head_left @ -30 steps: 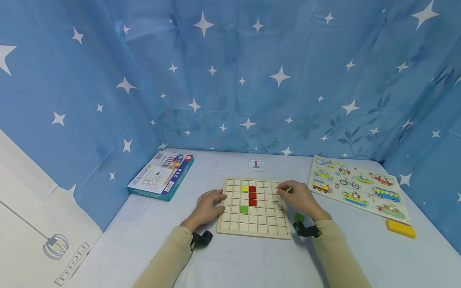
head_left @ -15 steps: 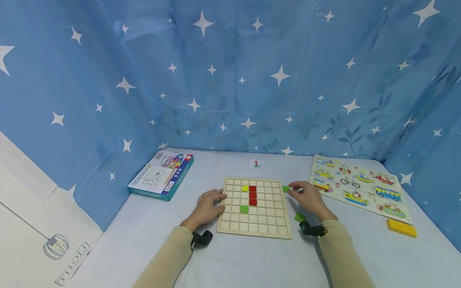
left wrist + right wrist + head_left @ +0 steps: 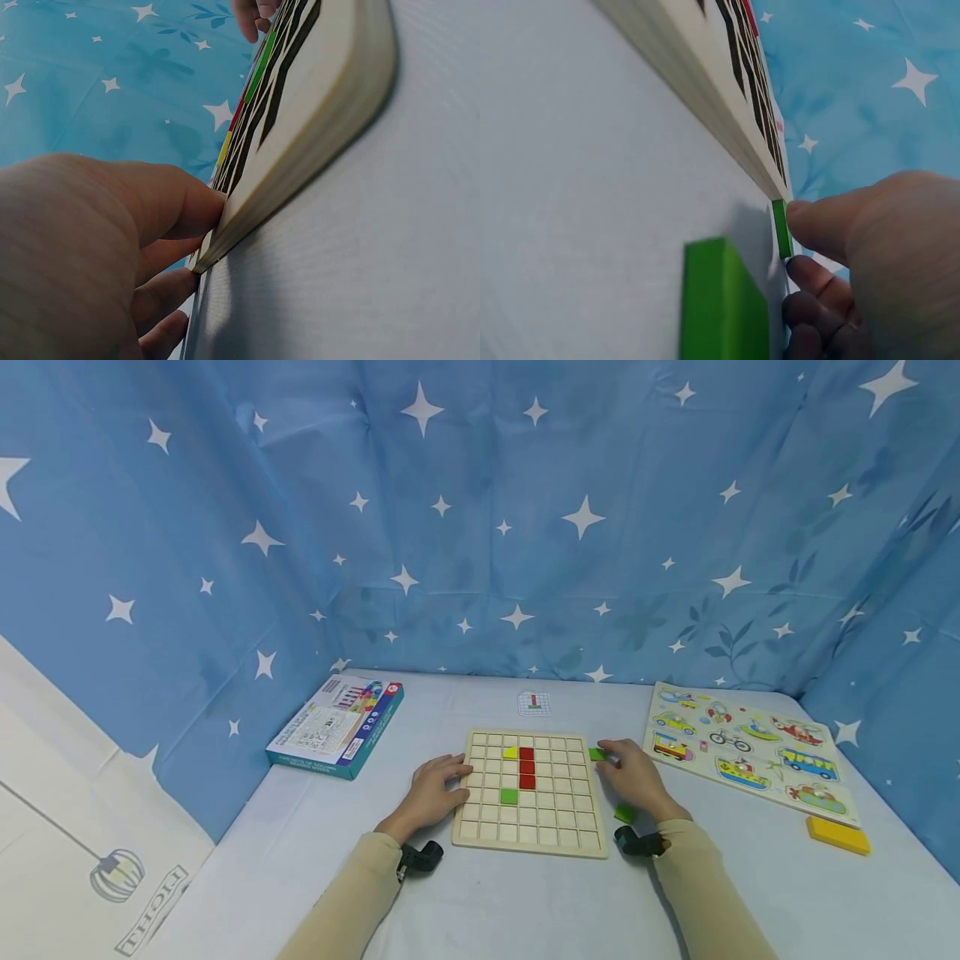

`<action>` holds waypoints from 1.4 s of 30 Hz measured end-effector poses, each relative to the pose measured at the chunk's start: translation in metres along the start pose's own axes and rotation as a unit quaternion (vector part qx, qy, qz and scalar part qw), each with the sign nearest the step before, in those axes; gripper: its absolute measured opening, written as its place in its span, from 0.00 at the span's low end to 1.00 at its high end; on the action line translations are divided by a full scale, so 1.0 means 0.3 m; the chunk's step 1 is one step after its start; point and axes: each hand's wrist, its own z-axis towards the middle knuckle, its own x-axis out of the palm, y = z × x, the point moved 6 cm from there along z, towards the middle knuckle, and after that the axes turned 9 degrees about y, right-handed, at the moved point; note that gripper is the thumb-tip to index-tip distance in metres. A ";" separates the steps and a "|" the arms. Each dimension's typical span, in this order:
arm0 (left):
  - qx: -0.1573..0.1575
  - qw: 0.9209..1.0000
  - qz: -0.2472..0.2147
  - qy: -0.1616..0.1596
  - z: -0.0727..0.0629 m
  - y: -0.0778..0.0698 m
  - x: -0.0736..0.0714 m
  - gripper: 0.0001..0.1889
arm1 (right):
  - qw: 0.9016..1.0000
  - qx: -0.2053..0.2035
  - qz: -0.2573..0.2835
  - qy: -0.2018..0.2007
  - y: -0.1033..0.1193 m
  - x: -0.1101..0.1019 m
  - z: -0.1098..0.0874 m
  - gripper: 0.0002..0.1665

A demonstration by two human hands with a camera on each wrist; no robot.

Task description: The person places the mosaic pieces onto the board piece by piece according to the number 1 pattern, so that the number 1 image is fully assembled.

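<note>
A square wooden grid board (image 3: pixel 517 833) lies flat, bearing several red tiles (image 3: pixel 527 768), a yellow piece (image 3: pixel 510 752) and a green tile (image 3: pixel 509 796). My left hand (image 3: pixel 429 793) rests at the board's left edge; in the left wrist view its thumb touches the rim. Off the board's upper right side, my right hand (image 3: pixel 636 778) has thumb and forefinger about a loose green tile (image 3: pixel 596 753) that lies on the table. In the right wrist view the thumb meets this tile (image 3: pixel 782 227), with a fingertip at its lower end. Another loose green tile (image 3: pixel 624 812) lies below that hand.
A small printed pattern card (image 3: pixel 534 704) lies behind the board. On the left is a flat box (image 3: pixel 337 727) with a sheet on top. To the right lie a vehicle picture puzzle (image 3: pixel 738 752) and a yellow block (image 3: pixel 837 835). A starry blue curtain (image 3: pixel 480 635) hangs behind the table.
A green tile held tilted over the board's right edge has been laid on the table beside it. My right hand drew back right, then came in again to that tile. The left hand stayed put.
</note>
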 end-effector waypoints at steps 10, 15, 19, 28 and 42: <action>0.001 1.000 0.003 0.002 0.001 -0.005 -0.001 0.21 | 0.999 0.016 -0.051 -0.003 0.011 0.007 0.003 0.29; 0.001 1.000 0.002 0.003 0.001 -0.004 -0.002 0.21 | 0.999 0.028 -0.046 -0.005 0.010 0.006 0.004 0.25; 0.002 1.000 -0.003 0.001 -0.001 -0.007 -0.003 0.21 | 0.999 0.028 -0.027 -0.006 0.009 0.001 0.000 0.21; -0.003 1.000 -0.009 0.002 -0.002 -0.004 0.000 0.21 | 1.000 0.017 -0.004 -0.003 0.008 -0.015 -0.016 0.17; -0.011 1.000 -0.009 0.003 0.000 0.004 0.000 0.21 | 0.999 0.033 -0.004 0.014 -0.002 -0.008 -0.011 0.18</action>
